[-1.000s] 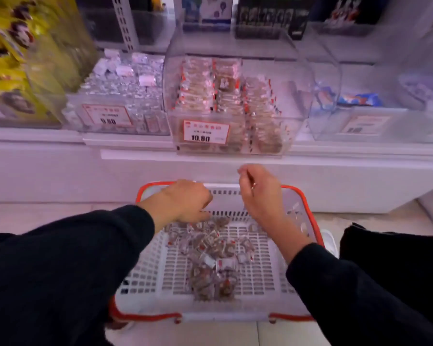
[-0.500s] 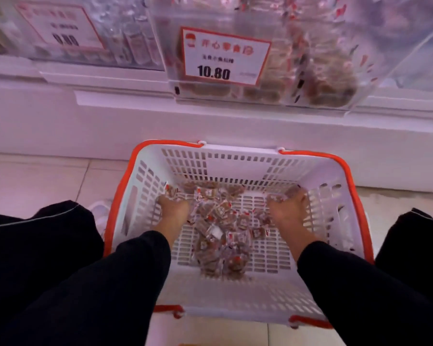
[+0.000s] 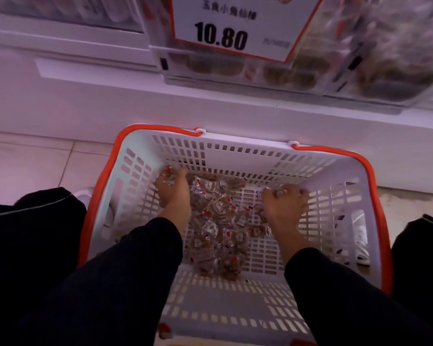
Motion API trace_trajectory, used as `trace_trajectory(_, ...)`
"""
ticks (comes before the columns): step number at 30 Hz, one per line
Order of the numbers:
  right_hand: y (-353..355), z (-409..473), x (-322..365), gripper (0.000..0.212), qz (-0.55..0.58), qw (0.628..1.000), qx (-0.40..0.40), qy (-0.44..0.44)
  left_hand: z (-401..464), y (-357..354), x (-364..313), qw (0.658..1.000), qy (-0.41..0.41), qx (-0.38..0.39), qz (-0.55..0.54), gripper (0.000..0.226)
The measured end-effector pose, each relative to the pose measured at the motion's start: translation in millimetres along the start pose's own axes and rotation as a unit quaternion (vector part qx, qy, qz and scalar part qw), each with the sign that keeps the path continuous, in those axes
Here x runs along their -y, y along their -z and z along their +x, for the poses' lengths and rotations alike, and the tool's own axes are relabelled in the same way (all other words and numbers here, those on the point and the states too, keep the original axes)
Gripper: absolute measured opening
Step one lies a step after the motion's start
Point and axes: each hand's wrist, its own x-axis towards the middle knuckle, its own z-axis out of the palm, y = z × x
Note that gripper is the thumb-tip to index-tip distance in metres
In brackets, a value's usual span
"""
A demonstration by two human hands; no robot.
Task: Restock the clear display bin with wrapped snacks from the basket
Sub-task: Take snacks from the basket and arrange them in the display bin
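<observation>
Left hand: the left hand (image 3: 171,193) is lowered to the floor of the basket at the far left edge of the snack pile; its fingers are curled around a few small wrapped pieces.
Right hand: the right hand (image 3: 284,203) is set at the right edge of the pile, fingers curled down onto several wrappers – a grip on a small bunch is judged likely.
Wrapped snacks: a loose heap of wrapped snacks (image 3: 218,226), brown with red and white wrapper ends, is spread along the middle of the basket floor between the two hands.
Basket: a white slotted basket (image 3: 235,156) with orange handles is placed on the tiled floor just in front of the shelf base.
Display bin: the clear display bin (image 3: 360,71) is seen above the basket on the shelf, blurred, with rows of the same brown snacks inside.
Change: a second ago both hands were held up at the basket's far rim; now they are pushed down into the pile and the view is tipped lower and closer – a fresh handful is being gathered, so another transfer to the bin is judged to come next.
Writing: a white price tag (image 3: 235,23) with a red border is fixed to the bin front; "10.80" is read clearly, the characters above it are too blurred to be read.
</observation>
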Motion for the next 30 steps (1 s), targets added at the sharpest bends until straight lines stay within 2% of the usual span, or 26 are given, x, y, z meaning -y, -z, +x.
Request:
trace_trajectory(4,-1,6,2,0.051,0.028,0.996,0.081,-0.006,4,5,11,1.0,0.0,-0.001,0.029,0.033)
trace_trajectory(7,-6,2,6,0.067,0.084,0.991,0.097,-0.026,3,5,17,0.996,-0.019,0.016,0.085,0.029)
trace_trajectory(8,-10,-2,9,0.065,0.095,0.989,0.109,-0.017,2,3,17,0.993,-0.029,0.027,0.108,0.026)
trace_trajectory(10,-22,-12,14,0.042,0.08,0.984,0.157,0.026,-1,0,16,0.984,-0.061,0.038,0.165,0.016)
trace_trajectory(11,-30,-17,18,0.044,0.078,0.98,0.179,0.037,-2,-1,18,0.976,-0.082,0.046,0.197,0.013)
trace_trajectory(14,-46,-28,32,0.093,0.16,0.962,0.219,-0.019,-7,-4,28,0.953,-0.114,0.095,0.265,0.015)
trace_trajectory(16,-51,-28,31,0.102,0.172,0.964,0.203,-0.024,-9,-7,31,0.963,-0.101,0.084,0.236,0.029)
trace_trajectory(19,-47,-18,26,0.089,0.133,0.978,0.16,0.031,-6,-11,27,0.986,-0.073,0.069,0.136,0.044)
trace_trajectory(22,-42,-10,26,0.074,0.116,0.98,0.156,0.045,-4,-10,19,0.995,-0.033,0.072,0.064,0.06)
trace_trajectory(25,-44,-12,25,0.055,0.096,0.985,0.133,0.046,3,-9,12,0.993,0.063,0.079,0.053,0.07)
trace_trajectory(28,-52,-19,25,0.038,0.118,0.983,0.136,0.038,12,-12,2,0.986,0.111,0.109,0.06,0.037)
trace_trajectory(30,-59,-24,26,0.033,0.162,0.973,0.161,0.034,11,-16,0,0.983,0.11,0.122,0.084,0.026)
